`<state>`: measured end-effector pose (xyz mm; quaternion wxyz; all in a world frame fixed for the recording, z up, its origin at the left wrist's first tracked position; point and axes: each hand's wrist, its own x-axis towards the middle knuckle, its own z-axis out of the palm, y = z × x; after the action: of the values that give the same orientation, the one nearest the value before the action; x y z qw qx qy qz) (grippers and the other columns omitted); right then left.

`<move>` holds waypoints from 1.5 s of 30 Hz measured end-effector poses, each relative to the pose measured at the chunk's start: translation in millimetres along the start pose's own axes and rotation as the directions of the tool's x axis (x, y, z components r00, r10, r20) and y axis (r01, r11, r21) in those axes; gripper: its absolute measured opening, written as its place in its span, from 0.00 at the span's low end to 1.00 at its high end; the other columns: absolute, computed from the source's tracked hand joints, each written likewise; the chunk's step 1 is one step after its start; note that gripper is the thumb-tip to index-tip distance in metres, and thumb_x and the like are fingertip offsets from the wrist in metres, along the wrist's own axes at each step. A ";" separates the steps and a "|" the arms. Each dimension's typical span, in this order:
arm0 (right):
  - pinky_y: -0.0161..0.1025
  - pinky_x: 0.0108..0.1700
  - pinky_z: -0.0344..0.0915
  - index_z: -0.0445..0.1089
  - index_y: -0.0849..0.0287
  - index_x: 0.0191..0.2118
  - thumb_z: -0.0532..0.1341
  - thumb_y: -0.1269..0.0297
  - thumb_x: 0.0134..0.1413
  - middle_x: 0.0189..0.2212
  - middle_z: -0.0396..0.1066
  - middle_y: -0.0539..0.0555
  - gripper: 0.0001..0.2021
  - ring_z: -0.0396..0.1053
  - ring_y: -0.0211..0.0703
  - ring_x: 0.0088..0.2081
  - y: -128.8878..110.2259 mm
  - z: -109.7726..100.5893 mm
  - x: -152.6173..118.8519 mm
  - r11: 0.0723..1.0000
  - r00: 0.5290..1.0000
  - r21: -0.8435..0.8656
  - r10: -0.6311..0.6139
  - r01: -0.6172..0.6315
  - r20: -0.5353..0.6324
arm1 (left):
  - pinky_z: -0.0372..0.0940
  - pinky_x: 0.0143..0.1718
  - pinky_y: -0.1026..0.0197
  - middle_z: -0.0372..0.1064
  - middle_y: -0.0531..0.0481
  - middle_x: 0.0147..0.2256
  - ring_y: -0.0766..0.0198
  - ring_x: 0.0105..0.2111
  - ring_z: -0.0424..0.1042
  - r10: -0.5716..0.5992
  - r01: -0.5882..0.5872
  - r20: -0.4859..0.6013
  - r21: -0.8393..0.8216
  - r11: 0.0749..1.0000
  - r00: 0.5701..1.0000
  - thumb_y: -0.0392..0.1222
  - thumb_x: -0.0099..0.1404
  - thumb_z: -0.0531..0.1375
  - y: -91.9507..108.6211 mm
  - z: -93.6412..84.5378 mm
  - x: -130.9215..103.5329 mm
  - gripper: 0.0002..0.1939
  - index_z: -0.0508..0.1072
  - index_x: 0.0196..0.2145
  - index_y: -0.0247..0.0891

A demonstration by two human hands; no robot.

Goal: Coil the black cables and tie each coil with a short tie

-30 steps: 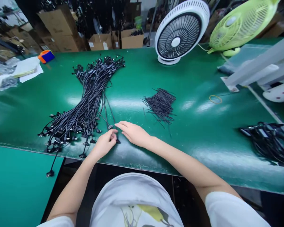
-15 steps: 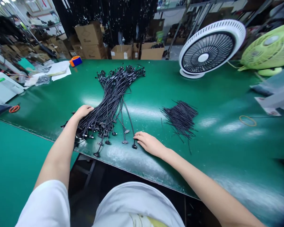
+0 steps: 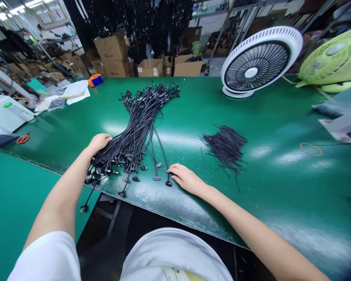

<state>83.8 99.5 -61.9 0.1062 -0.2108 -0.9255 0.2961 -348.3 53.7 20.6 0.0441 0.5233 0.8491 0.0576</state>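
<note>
A large bundle of black cables (image 3: pixel 139 123) lies on the green table, small plugs at its far end and wider connectors at the near end. My left hand (image 3: pixel 101 142) is closed against the bundle's left edge, its fingers partly hidden. Farther right, my right hand (image 3: pixel 185 177) has its fingertips on a single cable (image 3: pixel 163 150), just above its black connector (image 3: pixel 169 183). Two other loose cables end in connectors close by. One connector (image 3: pixel 84 208) dangles past the table's front edge, beneath my left forearm.
A heap of short black strips (image 3: pixel 226 147) lies right of my right hand. A white fan (image 3: pixel 251 72) and a green fan (image 3: pixel 333 58) stand at the back right. Tape (image 3: pixel 95 80), papers (image 3: pixel 76 89), orange-handled scissors (image 3: pixel 23 139) and a rubber band (image 3: pixel 311 149) lie around.
My left hand has shifted slightly left and down along the bundle. The connectors near my left forearm sit closer together, and one hangs over the edge. My right hand stays at the same cable.
</note>
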 end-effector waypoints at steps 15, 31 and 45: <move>0.49 0.55 0.67 0.57 0.59 0.61 0.56 0.62 0.64 0.60 0.58 0.64 0.22 0.63 0.50 0.57 -76.1 -65.7 64.8 0.966 0.851 -0.134 -0.258 0.220 -0.457 | 0.59 0.28 0.61 0.73 0.48 0.28 0.62 0.26 0.70 0.778 -0.734 -0.465 0.328 0.595 0.422 0.39 0.71 0.53 145.4 -68.6 -149.8 0.08 0.72 0.38 0.38; 0.41 0.30 0.53 0.54 0.58 0.66 0.31 0.54 0.70 0.41 0.71 0.64 0.30 0.70 0.53 0.42 -74.0 -233.3 -83.5 0.363 0.787 -0.701 0.207 -0.614 -0.582 | 0.56 0.20 0.63 0.63 0.53 0.16 0.65 0.18 0.61 0.267 0.027 0.251 -0.773 0.634 0.930 0.53 0.57 0.65 72.4 -51.1 -135.0 0.12 0.78 0.28 0.42; 0.34 0.28 0.50 0.70 0.59 0.37 0.53 0.61 0.66 0.31 0.73 0.53 0.11 0.68 0.37 0.31 -86.9 -120.0 -123.3 0.882 0.979 -0.439 0.099 -0.170 -0.179 | 0.67 0.35 0.60 0.67 0.51 0.24 0.65 0.25 0.68 0.849 0.196 0.320 -0.946 0.259 0.421 0.53 0.69 0.57 257.3 24.6 -202.5 0.17 0.77 0.44 0.39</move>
<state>203.5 40.1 77.0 0.1034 -0.3154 -0.9412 0.0626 -26.9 -11.4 36.2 0.7041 0.5537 0.3541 0.2689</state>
